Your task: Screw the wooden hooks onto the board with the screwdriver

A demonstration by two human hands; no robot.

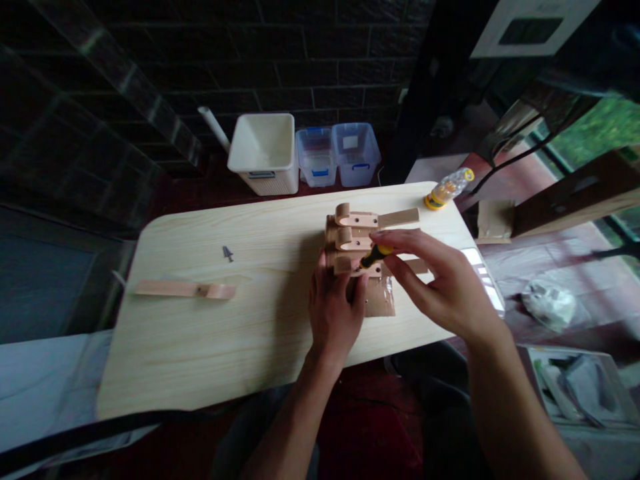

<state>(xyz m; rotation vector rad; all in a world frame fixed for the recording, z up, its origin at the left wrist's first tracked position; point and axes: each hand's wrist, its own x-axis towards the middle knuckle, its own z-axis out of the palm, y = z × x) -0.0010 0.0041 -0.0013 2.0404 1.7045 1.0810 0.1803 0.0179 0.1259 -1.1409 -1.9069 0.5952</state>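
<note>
My right hand (440,277) grips a small yellow-and-black screwdriver (374,256) between thumb and fingers, its tip down at a screw in the nearest wooden hook strip (373,270). Fingers of my left hand (336,313) press round the left end of that same strip and the piece beneath it. Two more hook strips, a middle one (350,239) and a far one (364,219), lie side by side beyond, with dark screws in them. Under them is a brown wooden-looking base (380,303), partly covered by shiny film. My left fingertips are partly hidden.
On the pale wooden table (200,353) lie a loose hook strip (175,288) and a few dark screws (228,253) at left. A clear, yellow-capped bottle-shaped container (447,189) stands at the far right corner. Behind the table are a white bin (263,157) and two clear plastic boxes (356,153).
</note>
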